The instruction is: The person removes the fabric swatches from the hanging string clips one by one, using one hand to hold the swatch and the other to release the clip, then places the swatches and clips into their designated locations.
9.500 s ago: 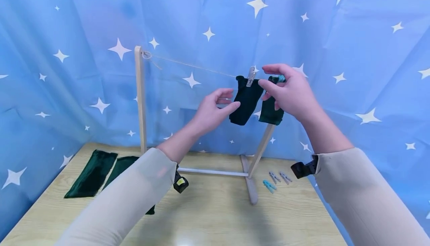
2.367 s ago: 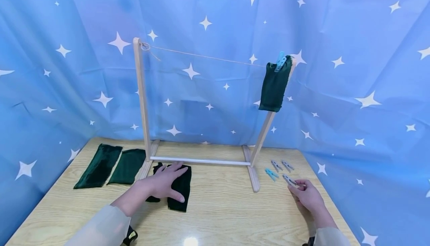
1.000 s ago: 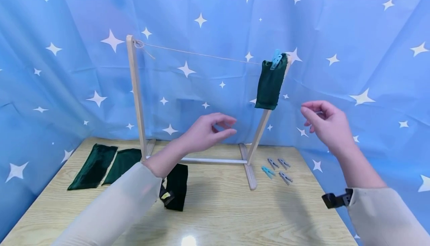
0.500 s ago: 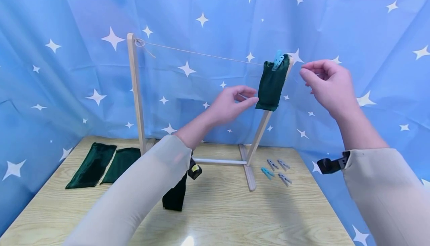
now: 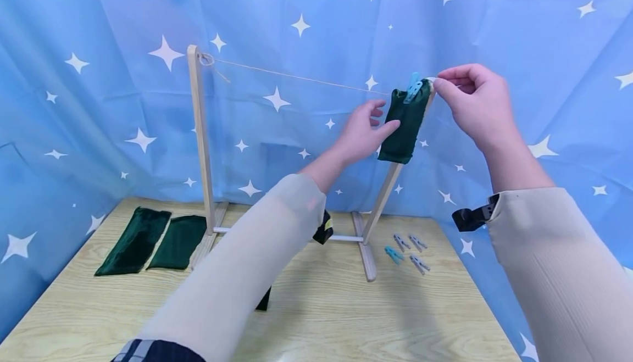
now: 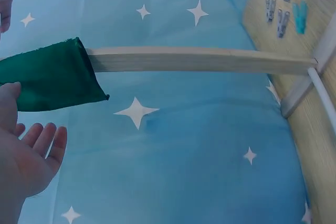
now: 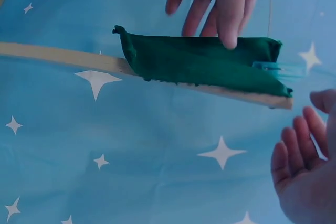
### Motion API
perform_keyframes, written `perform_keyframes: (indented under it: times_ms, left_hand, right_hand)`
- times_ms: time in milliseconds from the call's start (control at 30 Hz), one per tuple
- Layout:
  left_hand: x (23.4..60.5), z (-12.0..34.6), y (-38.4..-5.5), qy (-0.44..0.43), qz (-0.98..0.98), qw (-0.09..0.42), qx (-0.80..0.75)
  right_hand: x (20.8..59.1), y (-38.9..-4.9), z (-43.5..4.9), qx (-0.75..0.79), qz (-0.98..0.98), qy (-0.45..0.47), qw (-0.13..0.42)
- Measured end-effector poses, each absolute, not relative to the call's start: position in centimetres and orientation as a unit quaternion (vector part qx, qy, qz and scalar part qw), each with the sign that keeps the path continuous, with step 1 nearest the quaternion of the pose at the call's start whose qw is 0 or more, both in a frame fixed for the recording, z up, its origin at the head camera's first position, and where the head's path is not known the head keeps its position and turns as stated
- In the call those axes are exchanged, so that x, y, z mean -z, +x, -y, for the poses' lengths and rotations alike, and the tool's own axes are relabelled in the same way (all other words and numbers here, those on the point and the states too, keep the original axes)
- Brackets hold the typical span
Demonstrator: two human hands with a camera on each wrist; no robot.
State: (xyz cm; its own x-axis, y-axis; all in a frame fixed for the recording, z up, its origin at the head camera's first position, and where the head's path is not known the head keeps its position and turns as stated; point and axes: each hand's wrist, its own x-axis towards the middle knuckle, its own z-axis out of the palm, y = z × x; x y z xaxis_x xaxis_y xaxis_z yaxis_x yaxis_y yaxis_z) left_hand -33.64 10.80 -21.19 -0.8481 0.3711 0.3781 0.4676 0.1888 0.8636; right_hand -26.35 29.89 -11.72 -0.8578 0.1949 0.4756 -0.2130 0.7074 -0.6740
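A dark green cloth (image 5: 400, 131) hangs at the right end of the string (image 5: 296, 77), held by a light blue clothespin (image 5: 412, 88). My left hand (image 5: 363, 131) is at the cloth's left side, its thumb over the front; the left wrist view shows the fingers spread and loosely bent. Beside the cloth's upper right corner is my right hand (image 5: 477, 101). In the right wrist view that hand (image 7: 310, 166) stands a little apart from the clothespin and the post end, with nothing between thumb and fingers.
The wooden frame (image 5: 200, 142) stands on the table (image 5: 346, 318). Several clothespins (image 5: 419, 263), grey and light blue, lie at the right. Two green cloths (image 5: 133, 241) lie at the left. My left sleeve mostly covers a darker cloth (image 5: 264, 300).
Earlier a second cloth hung by a grey clothespin; that cloth now lies on the table and the right hand has put a grey clothespin down. Both hands have risen to the hanging cloth.
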Motion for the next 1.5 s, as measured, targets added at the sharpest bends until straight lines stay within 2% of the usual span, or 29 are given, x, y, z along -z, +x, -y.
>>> perform_keyframes:
  times_ms: [267,467,667,900,1300,1500]
  left_hand:
    - [20.4,-13.0,-34.0,-0.24,0.723,0.014,0.648]
    - [20.7,-13.2,-34.0,-0.22,0.717,0.024,0.661]
    - [20.9,-12.8,-34.1,-0.218,0.72,0.037,0.658]
    - [20.8,-12.6,-34.1,-0.231,0.72,0.02,0.654]
    - [20.5,-12.1,-33.4,-0.24,0.719,-0.003,0.652]
    - [20.2,-11.0,-33.0,-0.262,0.689,-0.036,0.675]
  right_hand:
    - [11.5,-26.5,-29.9,-0.383,0.885,-0.012,0.267]
    - [11.4,-27.0,-29.6,-0.36,0.895,0.004,0.263]
    - [11.6,-27.7,-29.0,-0.3,0.928,0.056,0.216]
    - [11.8,-28.2,-29.0,-0.291,0.936,0.073,0.186]
    - [12.0,-28.3,-28.8,-0.342,0.91,0.044,0.231]
    - [11.7,-28.1,-28.4,-0.356,0.893,0.031,0.274]
